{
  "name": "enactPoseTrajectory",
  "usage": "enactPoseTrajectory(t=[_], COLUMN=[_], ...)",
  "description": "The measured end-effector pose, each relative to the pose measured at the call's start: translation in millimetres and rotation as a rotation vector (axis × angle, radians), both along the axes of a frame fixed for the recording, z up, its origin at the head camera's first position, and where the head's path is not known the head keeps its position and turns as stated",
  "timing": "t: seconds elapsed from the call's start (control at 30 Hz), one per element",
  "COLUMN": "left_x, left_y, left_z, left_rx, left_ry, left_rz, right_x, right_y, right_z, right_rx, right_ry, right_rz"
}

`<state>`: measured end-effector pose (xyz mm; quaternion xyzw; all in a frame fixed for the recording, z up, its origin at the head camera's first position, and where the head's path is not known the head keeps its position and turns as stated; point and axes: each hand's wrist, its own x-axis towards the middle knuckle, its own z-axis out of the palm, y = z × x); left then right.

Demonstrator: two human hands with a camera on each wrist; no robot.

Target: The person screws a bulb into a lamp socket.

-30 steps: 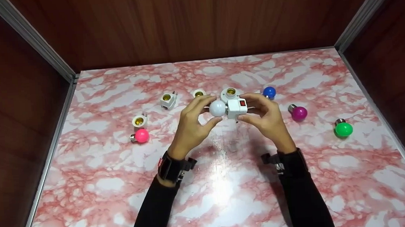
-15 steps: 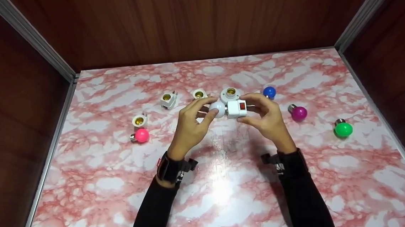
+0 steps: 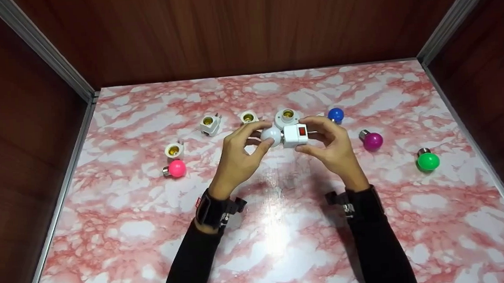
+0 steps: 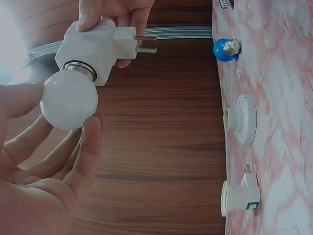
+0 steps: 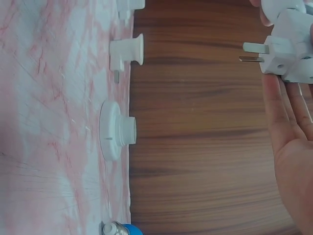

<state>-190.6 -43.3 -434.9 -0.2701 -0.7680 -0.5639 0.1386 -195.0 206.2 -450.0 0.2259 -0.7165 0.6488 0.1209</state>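
Observation:
Above the table my left hand (image 3: 237, 158) pinches a white light bulb (image 3: 268, 133) between thumb and fingers. My right hand (image 3: 337, 149) grips a white plug-in bulb socket (image 3: 290, 137) with a red switch (image 3: 302, 131). The bulb joins the socket's mouth; in the left wrist view a strip of its metal screw base (image 4: 80, 69) shows between them. Two flat plug pins (image 5: 254, 48) stick out from the socket in the right wrist view. How far the bulb's thread is seated is hidden.
Behind the hands stand a round-based socket (image 3: 281, 121) and a plug socket (image 3: 247, 115). Two more plug sockets (image 3: 209, 126) stand to the left, near a pink bulb (image 3: 177, 168). To the right lie blue (image 3: 335, 114), purple (image 3: 373, 141) and green bulbs (image 3: 428, 162). Wooden walls enclose the table.
My left thumb has come up from below the white bulb onto its front. The right hand keeps its grip on the socket, with hardly any shift.

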Motion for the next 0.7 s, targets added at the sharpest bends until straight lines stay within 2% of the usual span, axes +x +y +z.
enactPoseTrajectory(t=[0.53,0.7], left_x=[-5.8,-6.1], left_y=[-3.2,-4.1], left_z=[-0.8,-3.1], left_rx=[0.029,0.004], left_ry=[0.013,-0.003], left_rz=[-0.043,-0.052], right_x=[-5.7,-5.3], right_y=[0.5,1.3], right_z=[-2.1,-3.1], right_rx=[0.006,0.002], right_ry=[-0.054,-0.057], right_rz=[-0.007,-0.005])
